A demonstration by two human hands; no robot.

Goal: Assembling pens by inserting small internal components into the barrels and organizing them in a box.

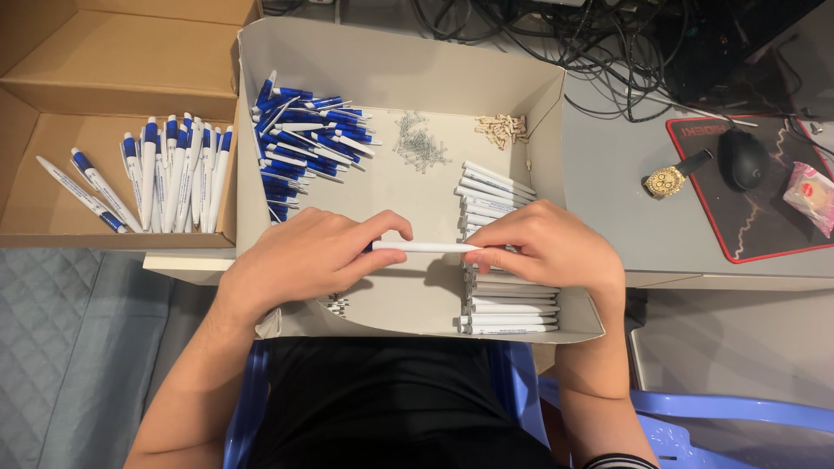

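My left hand (pixel 308 260) and my right hand (pixel 547 247) hold one white pen barrel (pixel 426 247) level between them, over the middle of a white cardboard box (pixel 400 69). The left fingers pinch its blue end; the right fingertips grip its tip. Inside the box lie a heap of blue pen parts (pixel 304 143) at the left, a stack of white barrels (pixel 504 260) at the right, a cluster of small metal springs (pixel 417 143) and a small pile of tan bits (pixel 502 130) at the back.
A brown carton (pixel 113 61) at the left holds assembled white-and-blue pens (pixel 174 174). On the grey desk at the right: a gold wristwatch (pixel 669 181), a black mouse (pixel 745 159) on a red-edged mat (pixel 782 234), a wrapped snack (pixel 812 195), tangled cables (pixel 608 43). A blue plastic chair (pixel 695 417) is beneath me.
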